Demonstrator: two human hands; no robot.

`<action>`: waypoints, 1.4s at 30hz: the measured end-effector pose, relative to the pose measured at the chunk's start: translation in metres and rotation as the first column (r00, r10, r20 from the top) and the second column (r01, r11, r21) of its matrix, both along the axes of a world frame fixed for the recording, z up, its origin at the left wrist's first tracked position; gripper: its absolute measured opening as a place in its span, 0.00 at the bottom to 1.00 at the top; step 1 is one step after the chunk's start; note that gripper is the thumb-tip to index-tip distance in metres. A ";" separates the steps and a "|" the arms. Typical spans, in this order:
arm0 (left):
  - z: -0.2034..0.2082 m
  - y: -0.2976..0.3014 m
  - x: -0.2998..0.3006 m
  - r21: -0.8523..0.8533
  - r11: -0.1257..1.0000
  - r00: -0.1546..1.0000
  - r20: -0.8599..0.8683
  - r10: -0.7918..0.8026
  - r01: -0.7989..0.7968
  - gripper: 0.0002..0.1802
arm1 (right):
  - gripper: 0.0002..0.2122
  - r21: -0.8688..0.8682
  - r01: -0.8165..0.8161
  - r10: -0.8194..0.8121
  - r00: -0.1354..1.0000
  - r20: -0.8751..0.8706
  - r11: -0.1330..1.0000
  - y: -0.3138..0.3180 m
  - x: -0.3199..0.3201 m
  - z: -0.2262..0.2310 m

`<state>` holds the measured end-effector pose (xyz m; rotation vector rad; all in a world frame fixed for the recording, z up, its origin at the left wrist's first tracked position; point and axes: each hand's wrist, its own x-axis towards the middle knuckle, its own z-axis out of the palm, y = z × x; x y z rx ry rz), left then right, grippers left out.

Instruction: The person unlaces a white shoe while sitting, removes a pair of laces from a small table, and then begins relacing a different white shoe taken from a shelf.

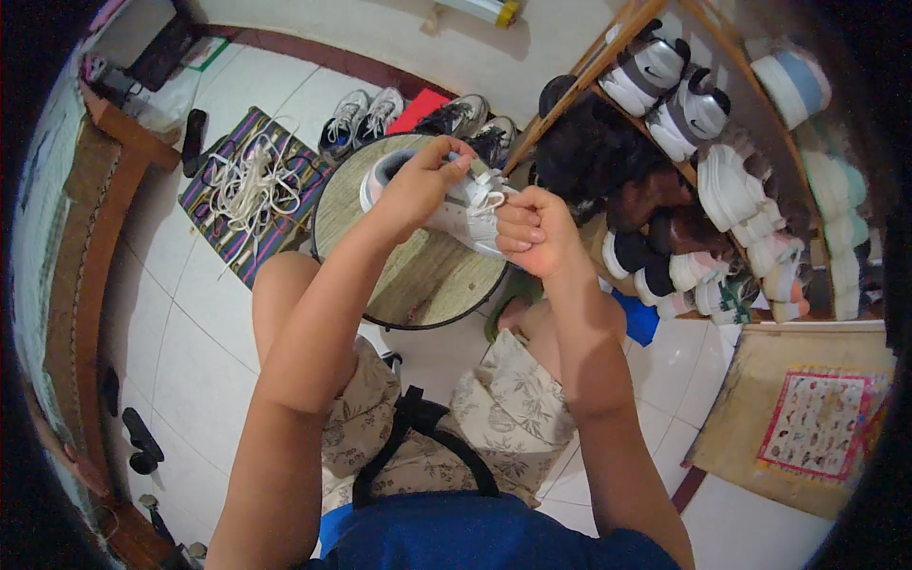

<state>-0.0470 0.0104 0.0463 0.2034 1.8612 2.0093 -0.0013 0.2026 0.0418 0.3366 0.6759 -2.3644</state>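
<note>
A white sneaker (458,220) with a pale grey lining lies on a round, wood-patterned stool top (389,285), its toe to the right. My left hand (425,187) reaches across the shoe's opening, thumb and fingers closed at the upper part near the tongue; just what they pinch is partly hidden. White shoelace (489,199) forms small loops over the front of the shoe. Beside the toe, my right hand (535,231) is curled, with its thumb and forefinger pinched at the lace.
Left of the stool, a tangle of white shoelaces (255,182) covers a striped mat (245,249) on the tiled floor. Several sneakers (361,119) stand behind the stool by the wall. At right, a wooden rack (798,142) holds many shoes. A wooden furniture edge (123,142) runs along the left.
</note>
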 end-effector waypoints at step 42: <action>0.004 -0.008 -0.006 -0.593 0.800 0.860 -0.452 -0.237 -0.091 0.15 | 0.11 0.466 0.877 0.827 0.344 -0.445 -0.114 -0.061 0.033 0.026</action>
